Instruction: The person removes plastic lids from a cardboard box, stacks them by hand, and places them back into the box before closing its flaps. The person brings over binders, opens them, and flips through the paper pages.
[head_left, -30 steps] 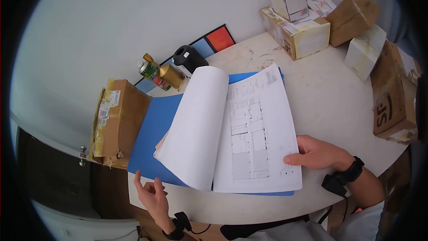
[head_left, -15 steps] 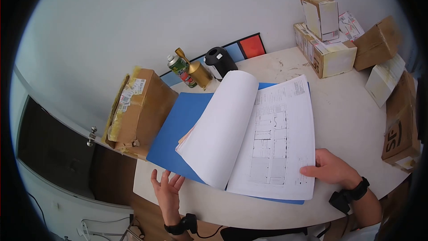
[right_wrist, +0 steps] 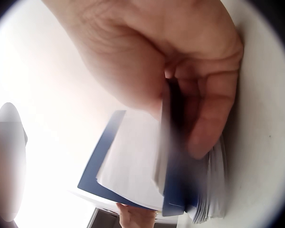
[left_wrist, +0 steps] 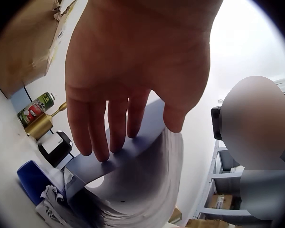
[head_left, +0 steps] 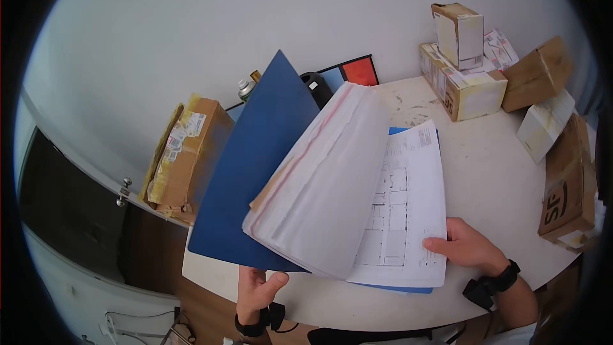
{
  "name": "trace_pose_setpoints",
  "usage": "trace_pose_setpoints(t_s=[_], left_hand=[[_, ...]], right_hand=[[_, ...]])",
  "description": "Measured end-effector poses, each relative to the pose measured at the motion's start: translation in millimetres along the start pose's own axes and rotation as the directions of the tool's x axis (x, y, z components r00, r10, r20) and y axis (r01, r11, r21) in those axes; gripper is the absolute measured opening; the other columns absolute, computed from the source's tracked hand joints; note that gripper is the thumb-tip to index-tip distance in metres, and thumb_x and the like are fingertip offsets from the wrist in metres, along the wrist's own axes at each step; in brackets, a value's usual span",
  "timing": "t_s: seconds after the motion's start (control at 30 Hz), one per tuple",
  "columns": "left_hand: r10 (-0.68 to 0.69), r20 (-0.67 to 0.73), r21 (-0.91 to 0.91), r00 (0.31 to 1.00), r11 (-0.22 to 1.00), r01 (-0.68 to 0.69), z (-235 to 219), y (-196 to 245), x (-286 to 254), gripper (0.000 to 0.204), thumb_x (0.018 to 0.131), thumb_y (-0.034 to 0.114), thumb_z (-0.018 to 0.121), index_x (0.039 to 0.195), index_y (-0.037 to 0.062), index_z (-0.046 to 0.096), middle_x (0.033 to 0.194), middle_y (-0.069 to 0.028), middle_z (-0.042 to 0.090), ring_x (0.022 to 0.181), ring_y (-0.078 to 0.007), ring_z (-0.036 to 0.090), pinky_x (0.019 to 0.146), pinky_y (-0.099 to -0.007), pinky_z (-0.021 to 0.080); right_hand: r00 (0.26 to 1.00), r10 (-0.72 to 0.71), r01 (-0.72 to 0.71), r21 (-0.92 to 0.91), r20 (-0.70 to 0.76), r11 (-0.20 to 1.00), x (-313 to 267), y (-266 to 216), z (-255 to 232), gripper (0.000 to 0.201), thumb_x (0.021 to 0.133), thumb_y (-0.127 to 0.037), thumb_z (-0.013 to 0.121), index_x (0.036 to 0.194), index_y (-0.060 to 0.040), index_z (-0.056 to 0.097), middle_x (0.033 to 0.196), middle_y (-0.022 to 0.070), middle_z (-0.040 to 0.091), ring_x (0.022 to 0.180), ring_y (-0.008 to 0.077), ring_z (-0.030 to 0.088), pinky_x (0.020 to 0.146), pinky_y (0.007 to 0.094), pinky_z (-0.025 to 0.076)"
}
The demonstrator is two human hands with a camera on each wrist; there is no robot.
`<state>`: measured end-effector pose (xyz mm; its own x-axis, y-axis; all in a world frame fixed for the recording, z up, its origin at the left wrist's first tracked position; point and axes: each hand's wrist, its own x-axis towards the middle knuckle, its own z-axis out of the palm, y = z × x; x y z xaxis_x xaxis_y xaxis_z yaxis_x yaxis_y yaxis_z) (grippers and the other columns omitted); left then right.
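A blue folder (head_left: 255, 147) lies spread, its left cover raised off the table and tilted. Against that cover leans a thick bundle of turned pages (head_left: 329, 198); a printed floor plan (head_left: 415, 198) shows on the right. My left hand (head_left: 257, 297) is under the cover's lower edge, thumb sticking out; in the left wrist view its extended fingers (left_wrist: 102, 149) touch the blue cover (left_wrist: 154, 116). My right hand (head_left: 471, 247) grips the right edge of the sheets, thumb on top; in the right wrist view its fingers (right_wrist: 211, 111) curl round the folder's edge.
A taped carton (head_left: 198, 153) stands left of the folder. Behind it are a spray can (head_left: 245, 89) and a black container (head_left: 317, 86). Several boxes, among them a brown one (head_left: 565, 185), line the table's back right and right side.
The folder's left cover and turned pages have risen and tipped rightward. My left hand has moved from beside the folder to under its cover. The right hand keeps its grip.
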<state>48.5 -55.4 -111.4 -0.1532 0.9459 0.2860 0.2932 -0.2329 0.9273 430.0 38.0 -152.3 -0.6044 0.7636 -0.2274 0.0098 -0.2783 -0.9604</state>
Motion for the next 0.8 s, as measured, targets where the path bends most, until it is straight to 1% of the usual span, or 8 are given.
trace_pose_setpoints(t_s=[0.1, 0.2, 0.27, 0.33, 0.47, 0.57, 0.73, 0.8], left_hand=[[0.022, 0.381, -0.025, 0.924, 1.000, -0.013, 2.9, 5.4, 22.9, 0.053, 0.092, 0.032, 0.075, 0.128, -0.0051, 0.065, 0.125, -0.0174, 0.070, 0.117, -0.0284, 0.065, 0.105, -0.0397, 0.047], [-0.132, 0.237, 0.274, 0.963, 0.960, 0.064, 12.6, -4.2, 33.9, 0.052, 0.095, 0.032, 0.073, 0.130, -0.0056, 0.064, 0.124, -0.0185, 0.070, 0.116, -0.0303, 0.066, 0.102, -0.0409, 0.050], [-0.137, 0.222, 0.398, 0.965, 0.916, 0.039, 16.2, -13.7, 42.3, 0.053, 0.097, 0.033, 0.070, 0.134, -0.0049, 0.061, 0.123, -0.0214, 0.069, 0.114, -0.0299, 0.067, 0.096, -0.0409, 0.054], [-0.388, 0.263, 0.484, 0.883, 0.845, 0.228, 16.7, -15.2, 55.2, 0.058, 0.099, 0.038, 0.068, 0.137, -0.0040, 0.058, 0.122, -0.0225, 0.068, 0.109, -0.0280, 0.068, 0.091, -0.0400, 0.056], [-0.421, 0.308, 0.474, 0.853, 0.846, 0.246, 17.8, -33.7, 95.2, 0.069, 0.099, 0.045, 0.068, 0.143, -0.0046, 0.051, 0.121, -0.0222, 0.068, 0.106, -0.0261, 0.068, 0.089, -0.0376, 0.056], [-0.646, 0.399, 0.235, 0.650, 0.758, 0.609, 29.6, -26.8, 121.6, 0.071, 0.098, 0.036, 0.072, 0.148, -0.0051, 0.042, 0.123, -0.0161, 0.064, 0.105, -0.0187, 0.066, 0.090, -0.0340, 0.057], [-0.531, 0.519, -0.036, 0.670, 0.769, 0.638, 50.3, -49.6, 109.3, 0.075, 0.091, 0.025, 0.080, 0.140, -0.0138, 0.039, 0.123, -0.0276, 0.062, 0.113, -0.0287, 0.066, 0.100, -0.0418, 0.056], [-0.437, 0.374, -0.096, 0.818, 0.859, 0.503, 68.5, -38.8, 82.0, 0.070, 0.087, 0.027, 0.082, 0.133, -0.0096, 0.044, 0.118, -0.0227, 0.063, 0.112, -0.0264, 0.064, 0.098, -0.0405, 0.055]], right_hand=[[0.984, 0.087, -0.105, -0.110, -0.157, 0.988, -0.8, -0.7, -4.6, 0.040, 0.106, -0.021, 0.052, 0.134, 0.0066, 0.056, 0.115, 0.0098, 0.068, 0.092, 0.0174, 0.065, 0.085, 0.0322, 0.054], [0.896, -0.106, -0.061, -0.357, -0.431, 0.932, 1.6, 14.6, -22.7, 0.041, 0.109, -0.028, 0.048, 0.132, 0.0044, 0.057, 0.111, 0.0076, 0.067, 0.090, 0.0117, 0.063, 0.080, 0.0272, 0.055], [0.870, 0.036, 0.021, 0.110, -0.492, 0.994, -3.7, -11.4, -14.8, 0.044, 0.109, -0.032, 0.043, 0.127, 0.0034, 0.062, 0.100, 0.0051, 0.066, 0.080, 0.0134, 0.062, 0.071, 0.0267, 0.053], [0.865, 0.007, 0.036, 0.076, -0.501, 0.996, -5.9, -16.2, -12.6, 0.044, 0.109, -0.031, 0.045, 0.129, 0.0037, 0.061, 0.102, 0.0052, 0.066, 0.080, 0.0119, 0.061, 0.073, 0.0252, 0.052], [0.921, -0.199, 0.182, -0.084, -0.335, 0.980, 1.5, 1.7, -9.2, 0.046, 0.104, -0.020, 0.057, 0.143, 0.0037, 0.052, 0.121, 0.0101, 0.067, 0.102, 0.0153, 0.065, 0.086, 0.0284, 0.055], [0.925, -0.293, 0.217, -0.296, -0.244, 0.930, 1.7, -2.7, 6.3, 0.064, 0.097, -0.020, 0.067, 0.151, 0.0045, 0.042, 0.129, 0.0183, 0.066, 0.110, 0.0235, 0.066, 0.087, 0.0345, 0.058], [0.931, -0.292, 0.163, -0.464, -0.220, 0.871, 3.2, -7.1, 10.8, 0.077, 0.092, -0.030, 0.073, 0.151, 0.0068, 0.038, 0.132, 0.0271, 0.062, 0.122, 0.0316, 0.062, 0.097, 0.0420, 0.055], [0.907, -0.310, 0.123, -0.523, -0.286, 0.843, 6.1, 3.1, 1.4, 0.082, 0.091, -0.033, 0.074, 0.152, 0.0077, 0.035, 0.136, 0.0290, 0.058, 0.126, 0.0335, 0.060, 0.103, 0.0431, 0.052]])
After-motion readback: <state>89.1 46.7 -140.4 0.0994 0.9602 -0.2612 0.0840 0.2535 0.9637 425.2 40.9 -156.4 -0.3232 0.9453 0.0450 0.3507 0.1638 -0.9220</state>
